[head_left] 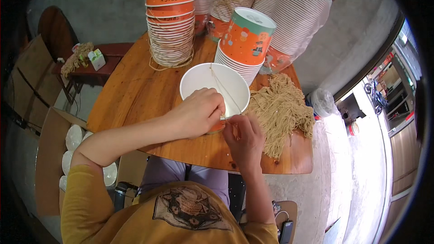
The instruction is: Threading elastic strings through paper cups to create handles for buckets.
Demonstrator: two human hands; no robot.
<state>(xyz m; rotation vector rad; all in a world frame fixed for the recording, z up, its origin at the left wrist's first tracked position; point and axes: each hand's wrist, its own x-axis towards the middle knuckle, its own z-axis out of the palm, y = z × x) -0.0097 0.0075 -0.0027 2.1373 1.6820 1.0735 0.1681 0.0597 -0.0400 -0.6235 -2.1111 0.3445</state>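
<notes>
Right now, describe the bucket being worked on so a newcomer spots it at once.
Start at the brown wooden table and go to its near side, in front of the seated person. There, the left hand and right hand meet at the near rim of a bucket. Its open mouth shows a white inside, while the orange bucket behind it is upside down.

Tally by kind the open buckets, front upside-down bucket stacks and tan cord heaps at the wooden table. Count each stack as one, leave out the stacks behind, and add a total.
Open bucket: 1
Front bucket stacks, left stack and right stack: 2
Tan cord heap: 1
Total: 4
</notes>
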